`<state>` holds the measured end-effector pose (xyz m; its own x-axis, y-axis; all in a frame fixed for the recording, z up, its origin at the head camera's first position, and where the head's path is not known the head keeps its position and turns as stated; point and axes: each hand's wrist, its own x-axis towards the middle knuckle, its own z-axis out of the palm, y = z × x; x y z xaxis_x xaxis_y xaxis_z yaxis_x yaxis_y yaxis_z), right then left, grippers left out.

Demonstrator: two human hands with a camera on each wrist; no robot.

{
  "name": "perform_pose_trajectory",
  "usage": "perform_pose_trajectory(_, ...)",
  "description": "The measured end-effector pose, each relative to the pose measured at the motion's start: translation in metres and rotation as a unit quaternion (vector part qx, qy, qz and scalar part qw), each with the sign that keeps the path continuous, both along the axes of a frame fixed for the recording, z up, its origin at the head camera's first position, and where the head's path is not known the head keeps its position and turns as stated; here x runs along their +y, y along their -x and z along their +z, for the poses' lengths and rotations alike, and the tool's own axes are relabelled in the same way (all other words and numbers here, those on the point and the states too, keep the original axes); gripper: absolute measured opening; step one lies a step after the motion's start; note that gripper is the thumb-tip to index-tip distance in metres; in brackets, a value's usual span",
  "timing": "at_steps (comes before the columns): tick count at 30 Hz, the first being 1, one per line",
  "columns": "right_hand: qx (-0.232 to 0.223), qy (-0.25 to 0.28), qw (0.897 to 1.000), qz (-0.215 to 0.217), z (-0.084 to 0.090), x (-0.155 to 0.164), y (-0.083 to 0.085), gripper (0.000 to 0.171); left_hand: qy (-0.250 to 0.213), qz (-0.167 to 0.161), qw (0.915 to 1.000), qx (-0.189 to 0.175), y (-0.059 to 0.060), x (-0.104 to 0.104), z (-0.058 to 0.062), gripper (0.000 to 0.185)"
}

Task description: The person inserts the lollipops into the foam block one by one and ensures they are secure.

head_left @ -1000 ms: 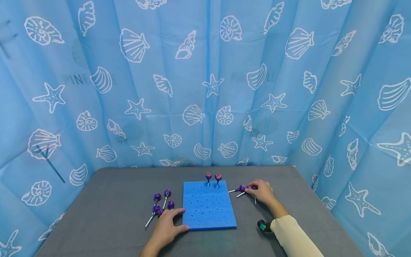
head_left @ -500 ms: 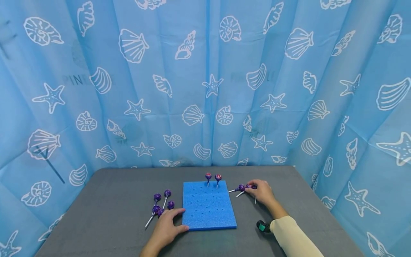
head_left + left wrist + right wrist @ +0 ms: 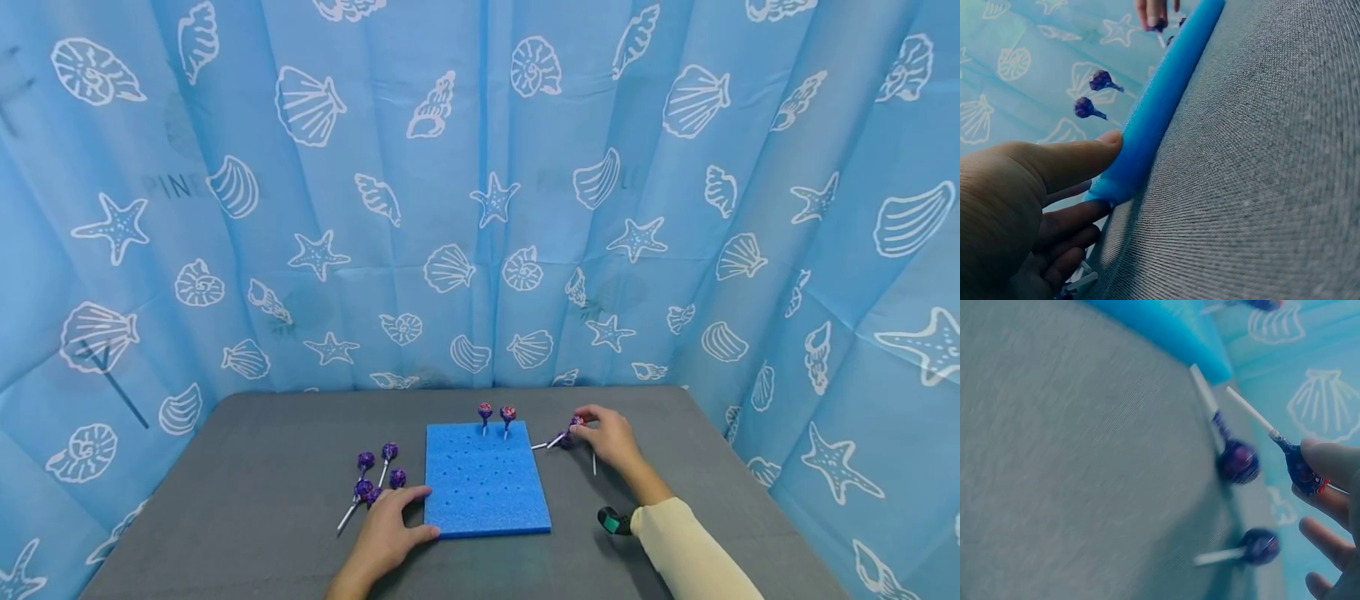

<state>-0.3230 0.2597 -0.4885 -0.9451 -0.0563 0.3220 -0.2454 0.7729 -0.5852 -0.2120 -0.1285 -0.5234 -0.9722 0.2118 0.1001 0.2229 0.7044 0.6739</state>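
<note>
A blue foam board (image 3: 487,483) with rows of small holes lies flat on the grey table (image 3: 247,467). Two purple lollipops (image 3: 485,411) (image 3: 507,413) stand upright in its far row. My left hand (image 3: 408,515) rests flat by the board's near left corner, the thumb (image 3: 1079,159) pressed against the board's edge (image 3: 1160,100). Several loose lollipops (image 3: 375,473) lie just beyond that hand. My right hand (image 3: 583,427) pinches the wrapped head of one lollipop (image 3: 1300,470), stick pointing toward the board, lifted above two others (image 3: 1239,461) (image 3: 1260,545) lying on the table.
A blue curtain with shell prints (image 3: 480,192) closes in the table at the back and both sides. A black and green device (image 3: 613,522) sits at my right wrist. A lone white stick (image 3: 594,464) shows below the right hand.
My right hand has picked one lollipop out of the small pile right of the board and raised it slightly. The left hand and the board have not moved.
</note>
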Motion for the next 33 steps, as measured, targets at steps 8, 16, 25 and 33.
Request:
perform_pose_trajectory(8,0.024,0.043,0.999,0.022,0.026,-0.018,0.003,0.029,-0.002,0.001,1.0000,0.001,0.000,-0.001,0.001,0.062)
perform_pose_trajectory(16,0.032,0.054,0.998,0.032,0.041,-0.039,-0.004,0.028,-0.002,0.000,1.0000,-0.009,-0.001,-0.001,0.002,0.062)
perform_pose_trajectory(25,0.072,0.084,0.993,0.033,0.030,-0.056,-0.003,0.024,-0.003,-0.006,1.0000,0.007,0.000,-0.002,0.000,0.062)
perform_pose_trajectory(33,0.082,0.104,0.991,0.038,0.016,-0.069,-0.006,0.024,0.000,-0.009,0.9997,0.022,0.001,-0.002,-0.002,0.061)
